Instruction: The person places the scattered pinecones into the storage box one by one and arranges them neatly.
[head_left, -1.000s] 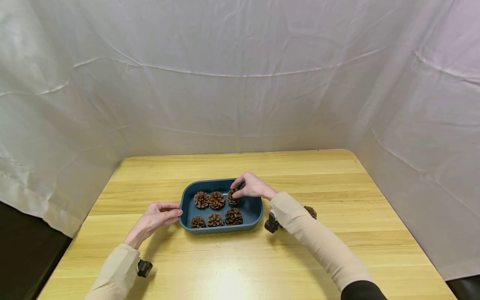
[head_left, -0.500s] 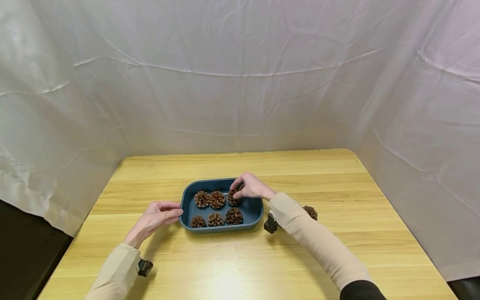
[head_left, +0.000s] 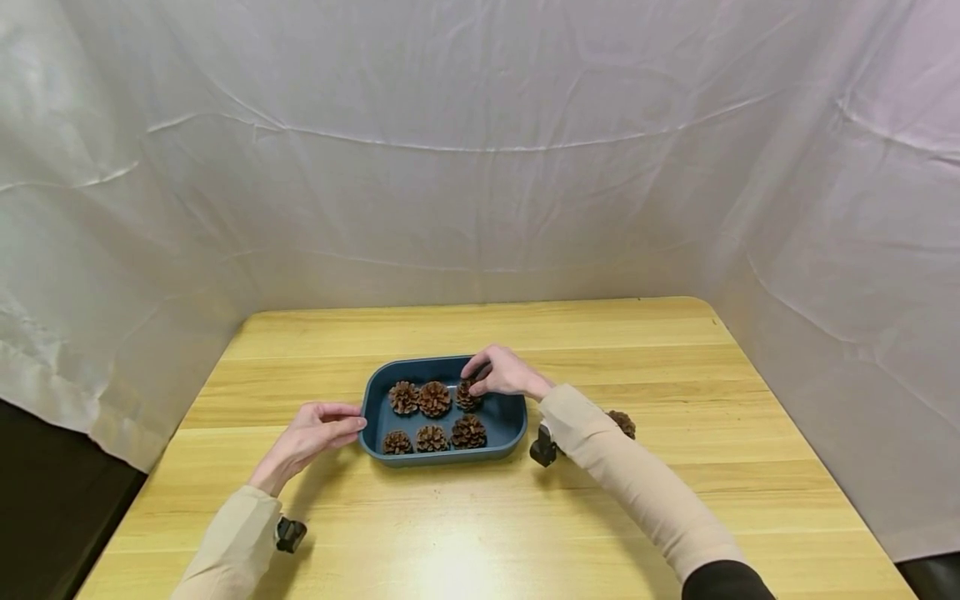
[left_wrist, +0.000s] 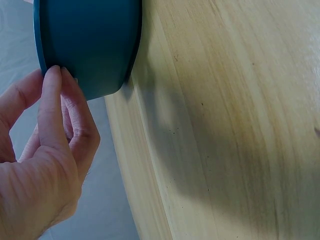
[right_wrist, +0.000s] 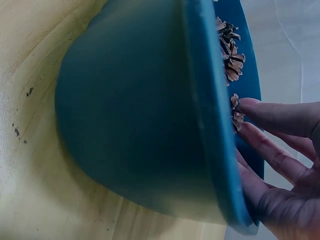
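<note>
A dark blue tray [head_left: 502, 437] sits mid-table and holds several brown pine cones [head_left: 433, 399]. My right hand [head_left: 501, 372] reaches over the tray's far right side, and its fingertips pinch a pine cone [head_left: 468, 395] in the back row. The right wrist view shows the tray's outer wall [right_wrist: 135, 115] and fingers [right_wrist: 280, 116] touching a cone [right_wrist: 235, 112] inside. My left hand [head_left: 318, 431] rests against the tray's left rim, fingers [left_wrist: 52, 107] touching the wall [left_wrist: 90, 40]. One more pine cone [head_left: 622, 422] lies on the table behind my right forearm.
The wooden table [head_left: 675, 375] is enclosed by a white cloth backdrop [head_left: 480, 150] on three sides. Small black wrist cameras [head_left: 542, 450] hang under both forearms.
Almost nothing moved: the right hand stays on the back-row pine cone, lowering it slightly into the tray. The left hand keeps its place at the rim.
</note>
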